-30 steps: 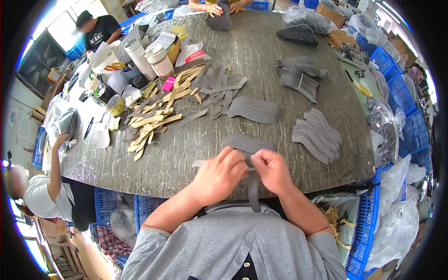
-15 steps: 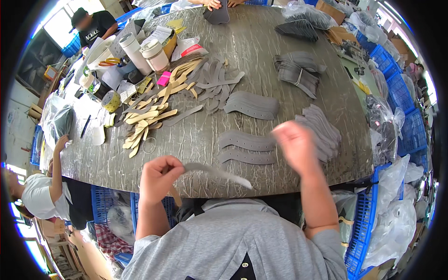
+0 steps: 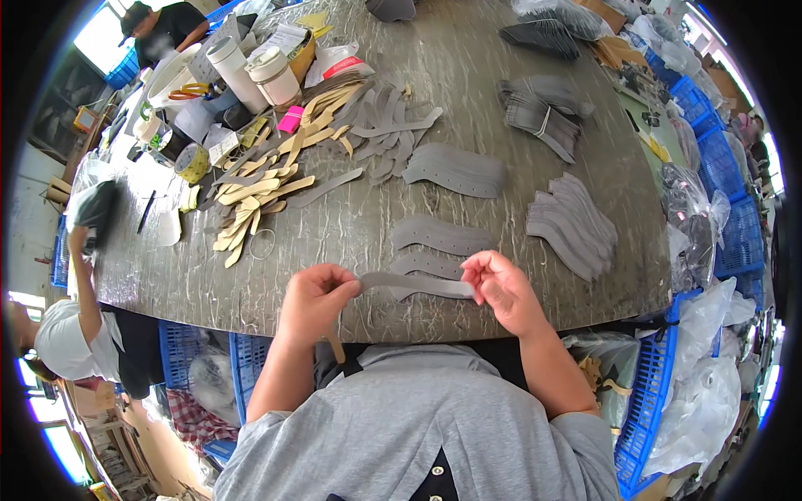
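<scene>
Near the table's front edge, my left hand (image 3: 319, 301) pinches one end of a curved grey strip (image 3: 409, 284). A narrow tan strip (image 3: 337, 348) hangs below that hand, its upper part hidden. My right hand (image 3: 505, 292) has its thumb and fingers closed at the strip's other end. Just behind lie two perforated grey curved pieces, a nearer one (image 3: 424, 265) partly covered by the strip and a farther one (image 3: 443, 235). Beyond them sits a stack of similar perforated pieces (image 3: 455, 169). A fanned grey stack (image 3: 572, 227) lies to the right.
Left of centre is a loose pile of tan strips (image 3: 259, 190) and grey strips (image 3: 384, 134). Behind it stand a white cup (image 3: 274, 77) and a tape roll (image 3: 193, 164). A tied grey bundle (image 3: 545, 117) lies farther right. Blue crates (image 3: 647, 409) flank me; a person (image 3: 63, 330) works at left.
My right hand has come down and left to the free end of the grey strip. My left hand has shifted right, and the strip now lies more level between both hands.
</scene>
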`<act>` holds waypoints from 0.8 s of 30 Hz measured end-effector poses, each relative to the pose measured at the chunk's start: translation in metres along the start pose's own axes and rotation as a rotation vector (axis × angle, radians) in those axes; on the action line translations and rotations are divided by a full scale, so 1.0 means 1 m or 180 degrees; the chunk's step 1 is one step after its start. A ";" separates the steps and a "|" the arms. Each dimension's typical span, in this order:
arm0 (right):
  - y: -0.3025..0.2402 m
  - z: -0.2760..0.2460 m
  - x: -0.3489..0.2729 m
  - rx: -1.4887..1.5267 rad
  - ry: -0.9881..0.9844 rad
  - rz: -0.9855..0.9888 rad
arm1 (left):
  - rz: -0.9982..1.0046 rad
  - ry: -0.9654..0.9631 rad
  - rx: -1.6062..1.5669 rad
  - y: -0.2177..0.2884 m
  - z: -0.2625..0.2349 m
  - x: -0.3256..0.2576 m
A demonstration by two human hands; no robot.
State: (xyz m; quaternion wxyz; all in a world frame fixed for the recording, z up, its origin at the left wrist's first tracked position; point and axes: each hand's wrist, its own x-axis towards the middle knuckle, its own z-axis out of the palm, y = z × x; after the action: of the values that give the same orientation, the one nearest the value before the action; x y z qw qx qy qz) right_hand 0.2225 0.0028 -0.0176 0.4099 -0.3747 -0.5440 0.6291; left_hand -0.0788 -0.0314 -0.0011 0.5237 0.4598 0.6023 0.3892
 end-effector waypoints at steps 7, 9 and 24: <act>0.015 -0.017 -0.011 -0.0541 0.0799 0.0437 | -0.0051 -0.0327 0.0920 -0.004 0.039 0.025; 0.024 -0.021 -0.012 -0.0676 0.0831 0.0470 | -0.0036 -0.0403 0.1110 -0.007 0.045 0.031; 0.044 -0.024 -0.009 -0.1082 0.1075 0.0529 | 0.0012 -0.0399 0.1760 -0.016 0.054 0.041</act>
State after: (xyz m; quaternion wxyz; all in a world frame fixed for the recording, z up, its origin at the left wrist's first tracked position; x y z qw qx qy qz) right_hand 0.2436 0.0000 -0.0641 0.3730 -0.5813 -0.5331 0.4886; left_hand -0.0295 0.0026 -0.0358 0.4139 0.6095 0.6512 0.1820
